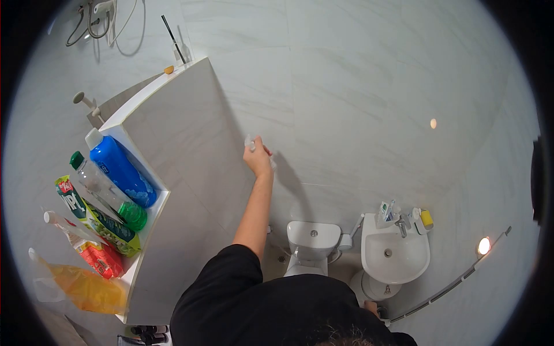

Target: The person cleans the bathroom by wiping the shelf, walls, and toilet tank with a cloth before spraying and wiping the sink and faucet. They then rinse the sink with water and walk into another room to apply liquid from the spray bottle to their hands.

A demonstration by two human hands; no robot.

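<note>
My left hand [258, 158] is stretched forward near the marbled wall, its fingers wrapped round a spray bottle. The whitish nozzle of the spray bottle [249, 141] juts out above the fingers, and most of its body is hidden by the hand. Low on the right, my right hand [371, 307] shows only in part beside the sink's pedestal; its fingers are too small and covered to read. The white toilet [313, 236] lies below and beyond my left forearm.
A partition ledge [151, 225] on the left carries a blue bottle [124, 170], a clear bottle with green liquid [134, 214] and several colourful refill pouches. To the right is a white sink [398, 262] with a tap [403, 228]. A shower hose [107, 32] hangs upper left.
</note>
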